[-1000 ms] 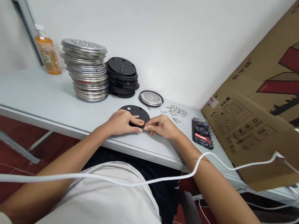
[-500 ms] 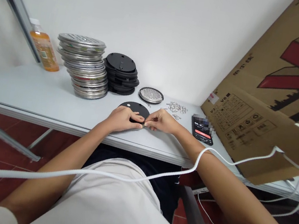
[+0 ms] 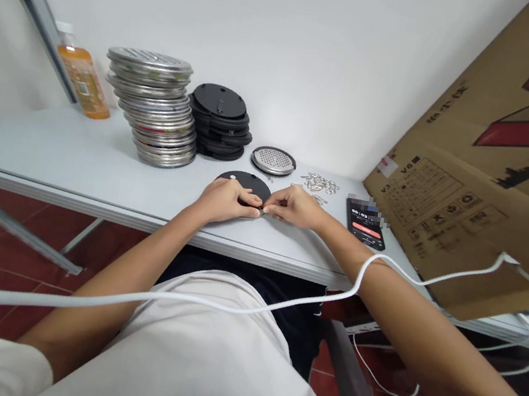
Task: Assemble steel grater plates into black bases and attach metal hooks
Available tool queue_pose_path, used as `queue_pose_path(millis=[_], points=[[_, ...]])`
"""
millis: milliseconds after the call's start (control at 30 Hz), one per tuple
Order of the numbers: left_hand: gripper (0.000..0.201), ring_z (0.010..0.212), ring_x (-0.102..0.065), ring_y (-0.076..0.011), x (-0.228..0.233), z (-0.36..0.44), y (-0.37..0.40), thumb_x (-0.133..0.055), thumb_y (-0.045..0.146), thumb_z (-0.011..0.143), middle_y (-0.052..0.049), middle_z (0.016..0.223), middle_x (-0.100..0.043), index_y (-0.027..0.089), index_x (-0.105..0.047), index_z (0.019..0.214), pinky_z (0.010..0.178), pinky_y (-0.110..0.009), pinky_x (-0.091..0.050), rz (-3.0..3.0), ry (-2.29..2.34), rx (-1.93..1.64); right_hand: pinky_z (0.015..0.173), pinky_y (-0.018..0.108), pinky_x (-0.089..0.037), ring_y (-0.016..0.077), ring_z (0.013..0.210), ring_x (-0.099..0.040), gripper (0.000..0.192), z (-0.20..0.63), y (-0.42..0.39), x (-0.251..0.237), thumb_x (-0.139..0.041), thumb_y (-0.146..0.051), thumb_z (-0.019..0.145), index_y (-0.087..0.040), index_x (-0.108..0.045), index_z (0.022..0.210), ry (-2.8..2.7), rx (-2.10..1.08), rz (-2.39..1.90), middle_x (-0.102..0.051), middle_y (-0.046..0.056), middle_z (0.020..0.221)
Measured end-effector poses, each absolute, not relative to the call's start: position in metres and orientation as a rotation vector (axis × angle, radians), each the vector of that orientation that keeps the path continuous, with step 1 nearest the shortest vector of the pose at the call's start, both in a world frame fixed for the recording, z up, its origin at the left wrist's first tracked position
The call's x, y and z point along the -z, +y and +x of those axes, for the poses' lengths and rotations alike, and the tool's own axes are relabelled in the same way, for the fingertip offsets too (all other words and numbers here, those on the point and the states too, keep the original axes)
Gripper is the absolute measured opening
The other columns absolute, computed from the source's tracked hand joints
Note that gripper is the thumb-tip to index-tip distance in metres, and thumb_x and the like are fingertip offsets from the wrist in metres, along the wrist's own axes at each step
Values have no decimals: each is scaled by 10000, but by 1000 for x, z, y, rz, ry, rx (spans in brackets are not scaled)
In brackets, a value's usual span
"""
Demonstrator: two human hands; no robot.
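A round black disc [image 3: 253,183] lies on the table in front of me, partly covered by my hands. My left hand [image 3: 228,201] grips its near side, thumb along the edge and fingers over the top. At the disc's right edge, my right hand [image 3: 294,206] is pinched, its fingertips meeting my left thumb and fingers. Whatever sits between those fingertips is too small to make out. Just beyond my right hand lie small metal clips [image 3: 320,184] in a loose pile. A perforated silver disc in a black rim [image 3: 273,160] rests behind the black disc.
A tall stack of silver discs [image 3: 157,112] and a stack of black discs [image 3: 219,121] stand at the back left, near an orange bottle [image 3: 86,80]. A phone [image 3: 366,223] lies at right before a large cardboard box [image 3: 450,209]. A white cable [image 3: 245,310] crosses in front of me.
The whole view has shifted slightly, moving the scene a little right and up. Both hands stay at the same edge of the black disc, with little visible change in grip.
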State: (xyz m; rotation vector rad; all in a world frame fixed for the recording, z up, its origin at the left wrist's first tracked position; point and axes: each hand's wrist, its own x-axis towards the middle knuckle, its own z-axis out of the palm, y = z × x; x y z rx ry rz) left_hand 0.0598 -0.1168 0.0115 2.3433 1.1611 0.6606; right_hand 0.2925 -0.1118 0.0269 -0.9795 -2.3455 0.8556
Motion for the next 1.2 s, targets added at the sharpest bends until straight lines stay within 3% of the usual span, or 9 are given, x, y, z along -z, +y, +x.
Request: queue_pose_path(millis=[333, 533, 867, 1067, 1200], points=[[269, 1160, -671, -229, -12, 67, -124, -746, 534, 735, 77, 1028, -776, 357, -808, 929, 1124, -342, -406, 2256, 1228, -822, 522, 225, -433, 111, 503, -541, 331, 302, -121, 1, -689, -456, 833, -131, -753, 844, -2045, -777, -1021, -639, 18, 584], [264, 1170, -665, -253, -8, 66, -123, -716, 566, 761, 69, 1050, -773, 365, -803, 909, 1129, -387, -385, 2303, 1283, -849, 574, 235, -457, 112, 557, -531, 462, 307, -123, 5, -722, -477, 799, -116, -705, 1086, -1934, -711, -1069, -677, 26, 695], [269, 1169, -663, -241, -9, 65, -122, -619, 588, 844, 75, 1083, -766, 393, -782, 934, 1115, -368, -384, 2416, 1335, -835, 573, 231, -368, 104, 540, -414, 285, 308, -128, -6, -607, -415, 899, -161, -733, 924, -2066, -568, -1137, -510, -35, 571], [272, 1189, -652, -239, -7, 63, -123, -604, 579, 872, 77, 1154, -745, 409, -764, 1010, 1107, -385, -372, 2430, 1360, -801, 687, 320, -480, 178, 646, -575, 234, 322, -182, -14, -580, -377, 917, -206, -733, 965, -1992, -450, -1125, -658, 55, 727], [253, 1209, -642, -236, -8, 59, -124, -584, 559, 897, 79, 1177, -736, 413, -753, 1018, 1091, -401, -364, 2414, 1373, -758, 714, 375, -539, 224, 754, -674, 201, 367, -253, -10, -595, -412, 913, -327, -740, 1024, -2102, -759, -1200, -718, 76, 842]])
